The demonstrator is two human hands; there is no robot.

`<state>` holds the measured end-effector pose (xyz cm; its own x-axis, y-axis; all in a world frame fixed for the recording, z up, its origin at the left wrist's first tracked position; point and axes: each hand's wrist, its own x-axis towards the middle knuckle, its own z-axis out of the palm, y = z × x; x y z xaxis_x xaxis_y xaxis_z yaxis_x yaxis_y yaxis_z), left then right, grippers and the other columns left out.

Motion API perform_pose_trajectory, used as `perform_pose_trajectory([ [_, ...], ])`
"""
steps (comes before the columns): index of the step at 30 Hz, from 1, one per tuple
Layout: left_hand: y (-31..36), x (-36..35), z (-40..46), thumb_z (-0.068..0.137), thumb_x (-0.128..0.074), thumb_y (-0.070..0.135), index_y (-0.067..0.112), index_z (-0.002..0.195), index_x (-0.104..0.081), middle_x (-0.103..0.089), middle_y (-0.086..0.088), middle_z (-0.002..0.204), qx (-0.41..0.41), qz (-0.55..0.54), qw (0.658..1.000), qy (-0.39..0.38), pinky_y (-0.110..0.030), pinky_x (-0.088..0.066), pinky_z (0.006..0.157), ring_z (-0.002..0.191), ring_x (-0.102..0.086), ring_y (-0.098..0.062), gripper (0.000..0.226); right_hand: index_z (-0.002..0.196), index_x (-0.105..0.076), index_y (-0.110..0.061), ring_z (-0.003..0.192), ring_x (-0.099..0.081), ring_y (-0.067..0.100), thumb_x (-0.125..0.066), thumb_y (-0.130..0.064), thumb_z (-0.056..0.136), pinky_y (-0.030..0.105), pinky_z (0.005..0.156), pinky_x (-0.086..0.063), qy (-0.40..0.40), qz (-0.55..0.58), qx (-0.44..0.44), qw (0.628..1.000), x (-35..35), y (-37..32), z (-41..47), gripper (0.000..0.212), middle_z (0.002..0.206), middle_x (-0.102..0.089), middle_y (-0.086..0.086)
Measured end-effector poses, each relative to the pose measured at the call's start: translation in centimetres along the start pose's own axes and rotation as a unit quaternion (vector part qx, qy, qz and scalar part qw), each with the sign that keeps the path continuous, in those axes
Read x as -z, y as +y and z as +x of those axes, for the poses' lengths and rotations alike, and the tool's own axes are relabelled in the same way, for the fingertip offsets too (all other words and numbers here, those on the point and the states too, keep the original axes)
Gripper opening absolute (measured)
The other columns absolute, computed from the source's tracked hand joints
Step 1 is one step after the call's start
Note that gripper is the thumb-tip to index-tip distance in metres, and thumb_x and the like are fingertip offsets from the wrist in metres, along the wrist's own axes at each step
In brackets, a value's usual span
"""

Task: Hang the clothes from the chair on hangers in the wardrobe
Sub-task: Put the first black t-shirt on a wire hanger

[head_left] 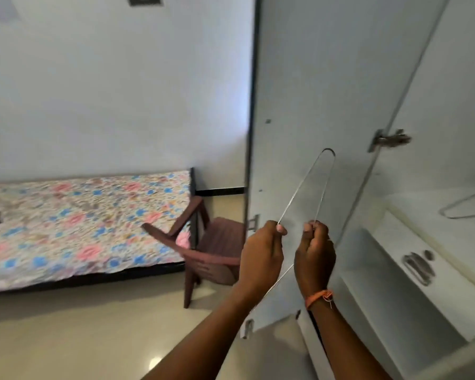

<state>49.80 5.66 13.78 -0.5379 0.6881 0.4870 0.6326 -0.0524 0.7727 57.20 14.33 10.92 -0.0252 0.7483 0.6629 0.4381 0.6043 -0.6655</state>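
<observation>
A thin wire hanger point(303, 187) is held up in front of the open wardrobe door point(313, 91), its narrow looped end pointing up and away from the person, its long axis running from that loop down toward the wrists. The left hand point(261, 250) pinches one wire leg and the right hand point(314, 252) pinches the other, side by side just below the loop. The brown chair point(203, 250) stands left of the door and below the hanger, nearer the left hand; no clothes can be made out on it. A second hanger point(466, 205) lies on a wardrobe shelf point(428, 215), right of the door. A floral bed point(80, 223) sits left of the chair.
</observation>
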Motion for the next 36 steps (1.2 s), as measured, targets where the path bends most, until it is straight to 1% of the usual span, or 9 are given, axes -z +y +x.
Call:
perform_pose_trajectory([
  [4,-3.9,9.8,-2.2,0.105,-0.036,0.037,0.021,0.089,-0.056,-0.058,0.004,0.072,0.056,-0.02,0.993,0.106,-0.037,-0.05,0.054,0.062,-0.058,-0.013,0.031,0.097,-0.062,-0.009,0.064,-0.063,0.026,-0.033,-0.04,0.105,0.037,0.056,-0.052,-0.089,0.054,0.089,0.991,-5.4,-8.4,-5.3,0.044,0.074,-0.067,0.008],
  [8,-6.8,17.9,-3.0,0.106,-0.038,0.027,0.017,0.092,-0.059,-0.056,0.006,0.071,0.116,-0.03,0.972,0.201,-0.015,-0.04,0.052,0.059,-0.053,-0.004,0.027,0.101,-0.063,-0.009,0.061,-0.062,0.025,-0.041,-0.032,0.101,0.035,0.052,-0.052,-0.145,0.069,0.178,0.971,-10.4,-15.1,-9.6,0.032,0.07,-0.066,0.008],
  [12,-10.6,24.8,-3.2,0.106,-0.038,0.022,0.014,0.093,-0.062,-0.055,0.008,0.069,0.175,0.005,0.942,0.285,-0.011,-0.038,0.055,0.061,-0.053,0.0,0.028,0.104,-0.061,-0.01,0.06,-0.06,0.024,-0.045,-0.03,0.101,0.034,0.049,-0.052,-0.195,0.089,0.232,0.949,-16.4,-20.9,-13.0,0.027,0.069,-0.064,0.01],
  [16,-16.0,30.8,-2.2,0.106,-0.037,0.027,0.02,0.1,-0.064,-0.057,0.006,0.069,0.208,0.017,0.915,0.345,-0.013,-0.038,0.058,0.061,-0.053,-0.002,0.028,0.096,-0.065,-0.008,0.073,-0.061,0.03,-0.054,-0.023,0.098,0.039,0.061,-0.054,-0.227,0.14,0.256,0.929,-23.1,-26.5,-15.5,0.019,0.081,-0.066,0.012],
  [20,-21.1,36.6,0.0,0.106,-0.039,0.019,0.019,0.108,-0.064,-0.053,0.003,0.066,0.195,0.048,0.91,0.362,-0.012,-0.036,0.056,0.057,-0.048,-0.003,0.025,0.092,-0.067,-0.011,0.1,-0.053,0.028,-0.075,-0.027,0.086,0.031,0.08,-0.043,-0.304,0.209,0.096,0.924,-31.0,-30.9,-17.3,0.019,0.11,-0.052,0.012],
  [22,-23.7,39.6,1.9,0.106,-0.039,0.018,0.019,0.108,-0.064,-0.051,0.002,0.065,0.2,0.064,0.906,0.368,-0.013,-0.035,0.055,0.056,-0.046,-0.005,0.025,0.084,-0.066,-0.013,0.097,-0.054,0.024,-0.079,-0.03,0.082,0.031,0.084,-0.044,-0.361,0.269,-0.007,0.893,-34.7,-33.8,-17.5,0.022,0.111,-0.047,0.012],
  [28,-29.9,47.5,8.1,0.106,-0.039,0.02,0.02,0.109,-0.064,-0.053,0.002,0.065,0.219,0.087,0.888,0.394,-0.014,-0.034,0.051,0.052,-0.044,-0.004,0.025,0.06,-0.07,-0.029,0.075,-0.07,0.023,-0.059,-0.066,0.086,0.051,0.079,-0.055,-0.48,0.358,-0.164,0.784,-45.4,-41.7,-18.7,0.046,0.067,-0.07,-0.003],
  [32,-34.7,52.9,10.6,0.107,-0.037,0.023,0.02,0.105,-0.063,-0.055,0.005,0.065,0.253,0.076,0.861,0.435,-0.014,-0.038,0.055,0.056,-0.049,-0.002,0.027,0.075,-0.071,-0.012,0.069,-0.073,0.027,-0.066,-0.045,0.092,0.038,0.067,-0.06,-0.537,0.409,-0.251,0.693,-51.5,-47.6,-19.9,0.037,0.074,-0.073,0.009],
  [36,-41.1,60.0,12.6,0.107,-0.037,0.026,0.021,0.1,-0.064,-0.06,0.003,0.07,0.286,0.074,0.843,0.449,-0.016,-0.046,0.057,0.062,-0.056,-0.007,0.028,0.076,-0.073,-0.011,0.049,-0.055,0.018,-0.068,-0.038,0.092,0.032,0.056,-0.049,-0.554,0.406,-0.226,0.691,-58.9,-52.0,-22.1,0.032,0.069,-0.07,0.004],
])
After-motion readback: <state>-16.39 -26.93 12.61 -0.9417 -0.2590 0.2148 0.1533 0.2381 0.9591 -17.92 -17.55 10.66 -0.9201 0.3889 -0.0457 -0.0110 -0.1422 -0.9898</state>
